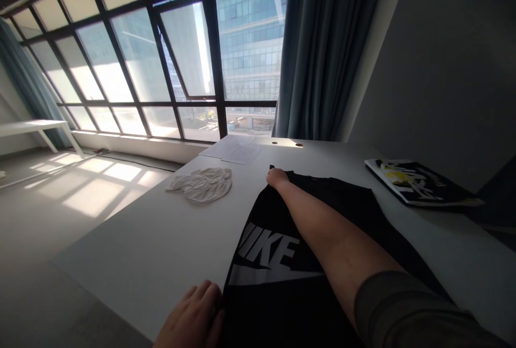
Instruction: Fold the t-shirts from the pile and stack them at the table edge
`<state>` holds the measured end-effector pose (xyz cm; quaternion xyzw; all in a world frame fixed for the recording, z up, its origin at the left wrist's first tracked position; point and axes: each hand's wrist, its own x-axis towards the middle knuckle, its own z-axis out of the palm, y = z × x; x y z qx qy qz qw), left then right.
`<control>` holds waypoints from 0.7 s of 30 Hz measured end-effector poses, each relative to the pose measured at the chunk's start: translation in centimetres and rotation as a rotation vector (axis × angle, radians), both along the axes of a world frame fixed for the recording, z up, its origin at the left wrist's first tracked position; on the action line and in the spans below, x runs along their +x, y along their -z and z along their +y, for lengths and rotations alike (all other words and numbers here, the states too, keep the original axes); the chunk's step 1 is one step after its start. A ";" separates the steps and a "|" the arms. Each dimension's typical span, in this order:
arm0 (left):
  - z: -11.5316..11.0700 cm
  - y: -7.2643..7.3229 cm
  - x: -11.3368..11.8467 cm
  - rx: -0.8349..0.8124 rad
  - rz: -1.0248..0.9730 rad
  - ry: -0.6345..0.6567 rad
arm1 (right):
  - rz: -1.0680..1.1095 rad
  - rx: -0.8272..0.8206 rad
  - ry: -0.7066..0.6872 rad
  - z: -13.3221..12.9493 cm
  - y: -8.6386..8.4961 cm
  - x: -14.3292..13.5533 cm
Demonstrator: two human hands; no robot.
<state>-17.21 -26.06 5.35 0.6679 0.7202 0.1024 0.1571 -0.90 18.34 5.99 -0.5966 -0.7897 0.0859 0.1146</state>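
A black T-shirt with grey NIKE lettering lies spread over the white table, its collar end pointing away from me. My right hand reaches across the shirt and is closed on its far left corner, by the shoulder. A small bit of black cloth pokes up above those fingers. Lower down, my left hand is at the shirt's left edge with its fingers curled and closed on the fabric. The fingertips of the left hand are partly hidden.
A crumpled white cloth lies left of the shirt. Papers rest at the table's far edge. On the right sits a folded black garment with white and yellow print. Windows and a blue curtain stand behind the table.
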 end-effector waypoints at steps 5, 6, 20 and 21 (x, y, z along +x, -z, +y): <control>-0.8 -2.4 2.1 0.126 -0.164 -0.006 | 0.098 0.061 0.064 0.0 -1.8 3.9; -1.0 -3.0 2.6 0.167 -0.193 0.021 | 0.117 0.067 0.081 0.0 -2.1 4.9; 1.6 0.9 12.1 0.449 -0.077 0.843 | 0.096 0.024 0.206 -3.3 1.7 18.4; 1.8 1.0 12.2 0.442 -0.066 0.856 | 0.086 0.038 0.206 -3.5 2.4 18.5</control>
